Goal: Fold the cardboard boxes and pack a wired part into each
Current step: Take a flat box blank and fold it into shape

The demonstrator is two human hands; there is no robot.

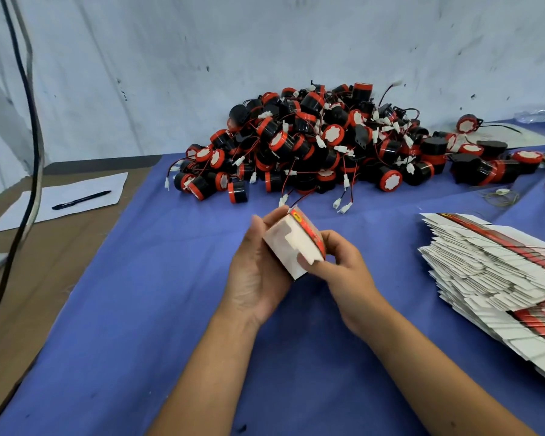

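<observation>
Over the middle of the blue cloth (170, 309), the person holds one small box (291, 243) up off the table between both hands. The left hand (258, 262) cups it from the left, fingers curled round its far side, while the right hand (337, 262) grips its near right edge, the thumb pressing on a white flap. The box looks formed into shape, with its white end flaps turned toward us and a red printed side facing right. I cannot tell whether a part is inside; a red wire and white plug show just beyond its far edge, but they may belong to the pile behind. My reading is that an end is being tucked shut. Far across the cloth, the pile of parts (328, 146) lies heaped, black and red drums with red wires and white plugs, a few strays trailing off to the right. At the right, a fanned stack of flat boxes (491, 272) waits unfolded. No finished box is in view anywhere on the table, so the job seems barely begun: nearly all the parts and flats are left to do. On the left, off the cloth, a pen (81, 199) lies on a sheet of paper (60, 199), and dark cables (33, 121) hang down there.
</observation>
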